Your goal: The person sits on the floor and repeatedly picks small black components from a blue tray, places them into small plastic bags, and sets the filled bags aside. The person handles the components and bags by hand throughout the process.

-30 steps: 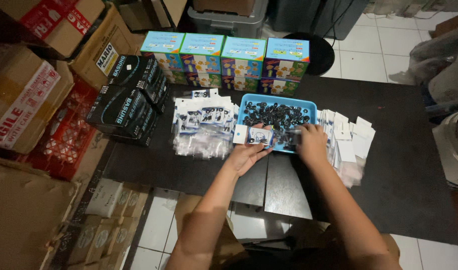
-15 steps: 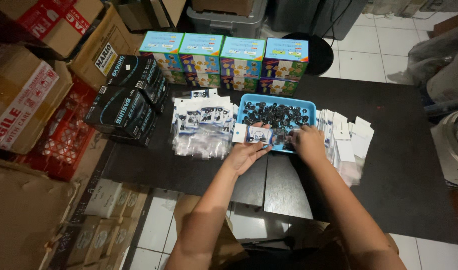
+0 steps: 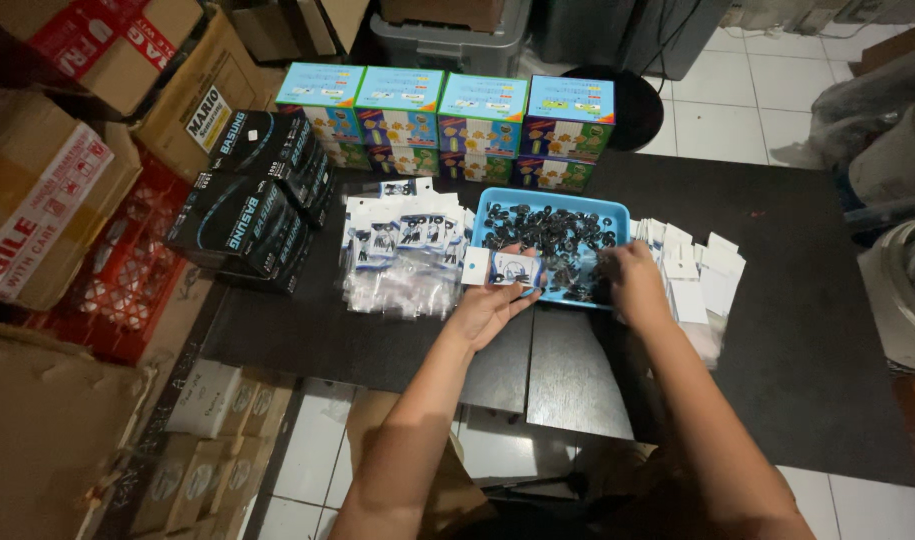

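Observation:
My left hand (image 3: 489,305) holds a small clear packet with a white header card (image 3: 499,268) at the near-left corner of a blue tray (image 3: 617,212). The tray is full of small black parts (image 3: 549,232). My right hand (image 3: 637,282) rests at the tray's near-right edge, fingers curled among the black parts; whether it grips one is hidden. A pile of filled clear packets (image 3: 405,250) lies left of the tray. Empty white-topped packets (image 3: 702,280) are spread to the right of it.
A row of colourful boxes (image 3: 447,125) stands behind the tray on the dark table (image 3: 807,330). Black boxes (image 3: 252,195) are stacked at the table's left end. Cardboard cartons (image 3: 47,200) and a red crate (image 3: 117,280) crowd the left side; tiled floor lies beyond.
My left hand has lifted the packet slightly toward the tray's corner. My right hand has shifted a little along the tray's near edge.

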